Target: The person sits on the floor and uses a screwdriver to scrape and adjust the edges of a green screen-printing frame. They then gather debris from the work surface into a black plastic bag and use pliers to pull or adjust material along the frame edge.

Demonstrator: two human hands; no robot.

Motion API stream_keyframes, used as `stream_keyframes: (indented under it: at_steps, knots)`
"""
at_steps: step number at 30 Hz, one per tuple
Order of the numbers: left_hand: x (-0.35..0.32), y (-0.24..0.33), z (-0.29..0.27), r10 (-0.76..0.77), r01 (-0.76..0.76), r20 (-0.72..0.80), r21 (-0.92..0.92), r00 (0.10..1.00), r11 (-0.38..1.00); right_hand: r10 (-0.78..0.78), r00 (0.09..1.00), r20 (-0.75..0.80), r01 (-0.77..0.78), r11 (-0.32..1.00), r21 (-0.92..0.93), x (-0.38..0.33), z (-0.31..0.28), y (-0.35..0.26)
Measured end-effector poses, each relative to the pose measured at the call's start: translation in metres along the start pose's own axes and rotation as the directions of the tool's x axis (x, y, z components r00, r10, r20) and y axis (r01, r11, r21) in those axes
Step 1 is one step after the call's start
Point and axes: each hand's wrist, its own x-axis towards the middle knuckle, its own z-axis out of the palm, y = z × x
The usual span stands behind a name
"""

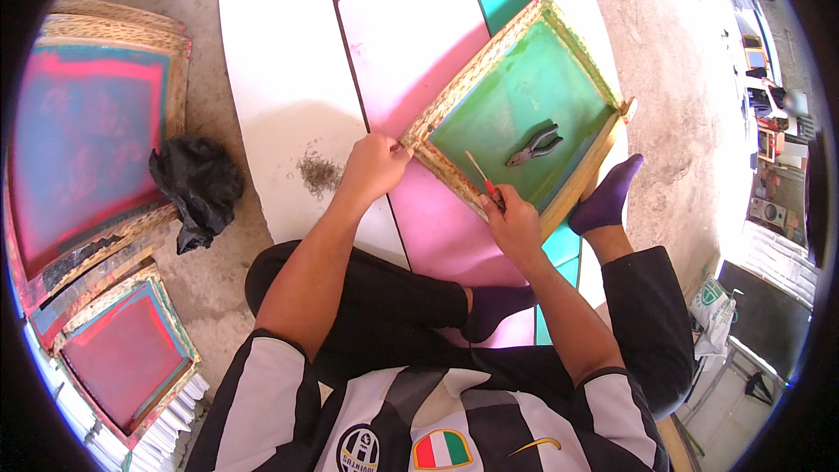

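Observation:
A wooden screen-printing frame (454,87) with green-stained mesh lies aslant in front of me. At its left corner, my left hand (376,166) is closed, fingertips and thumb pinched against the wood. My right hand (514,220) grips a screwdriver (495,194) by its red and black handle. The thin shaft points up and left over the frame's near rail and mesh. Pliers (533,147) with dark handles rest on the mesh. Left of my left hand, a small heap of thin dark bits (320,173), too small to name surely, lies on the white board (280,44).
Large screen frames with blue and pink mesh (96,140) stand at the left, a black plastic bag (199,188) against them. A smaller red-meshed frame (127,350) sits below. My sock-covered foot (607,197) is beside the frame's right side. Concrete floor (673,122) surrounds the boards.

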Motion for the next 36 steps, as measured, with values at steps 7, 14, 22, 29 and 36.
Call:
stream_keyframes:
  at_steps: [7,14,22,29,36]
  knots:
    - [-0.001,0.000,0.001,-0.043,-0.001,-0.146,-0.284,0.988,0.959,0.034,0.999,0.034,-0.039,0.991,0.130,0.006,0.021,-0.019]
    - [0.010,-0.015,0.017,0.175,-0.211,-0.352,-0.067,0.919,0.975,0.027,0.999,0.039,-0.034,0.982,0.185,0.015,0.044,-0.055]
    - [0.009,0.005,0.044,0.064,0.061,-0.411,0.284,0.910,0.957,-0.076,0.989,0.128,0.056,0.987,0.154,0.066,0.025,-0.026]
    - [0.020,0.009,0.021,-0.002,0.059,-0.356,0.151,0.935,0.987,-0.431,0.898,0.095,0.441,0.884,-0.156,0.138,-0.010,-0.061]
    - [0.019,0.009,0.015,0.032,-0.004,-0.341,0.083,0.940,0.997,-0.533,0.805,0.261,0.593,0.699,-0.399,0.172,-0.003,-0.073]
